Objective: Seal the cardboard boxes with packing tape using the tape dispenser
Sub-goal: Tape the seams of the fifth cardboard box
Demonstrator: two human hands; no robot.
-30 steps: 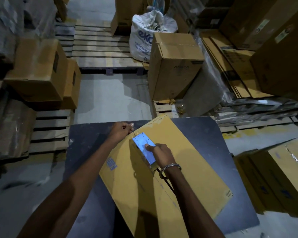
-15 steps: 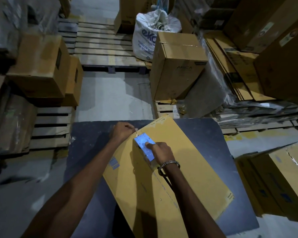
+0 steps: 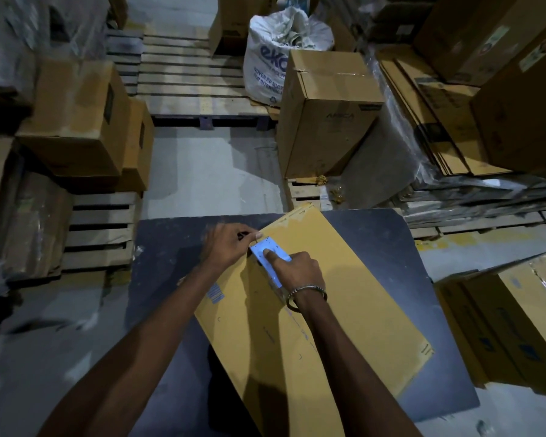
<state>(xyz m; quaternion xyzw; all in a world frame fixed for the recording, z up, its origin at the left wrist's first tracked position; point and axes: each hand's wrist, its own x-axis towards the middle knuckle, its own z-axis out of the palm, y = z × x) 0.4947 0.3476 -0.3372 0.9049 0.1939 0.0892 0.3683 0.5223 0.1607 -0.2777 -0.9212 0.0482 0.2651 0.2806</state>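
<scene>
My right hand (image 3: 297, 269) grips the dispenser (image 3: 270, 258), fingers curled round its body and the forefinger laid flat along its pale blue top, and it has crept a little further up the box (image 3: 344, 298) toward the far left edge than it was a moment back. My left hand (image 3: 230, 247) has stayed put at that edge, thumb and fingers pinched together right beside the dispenser's nose; I take it they are holding the tape end down, though the tape itself is too faint to see there. To me that means this run is just about at its end, and the cut comes next. The box lies flattened, a yellow-brown slab set at a slant across the dark worktop (image 3: 177, 241), its near corner hanging off toward me. A faint line runs down the cardboard behind my right wrist, which I judge to be the seam under tape. A small blue striped label (image 3: 215, 293) sits near the left edge. More boxes stand on pallets all round.
</scene>
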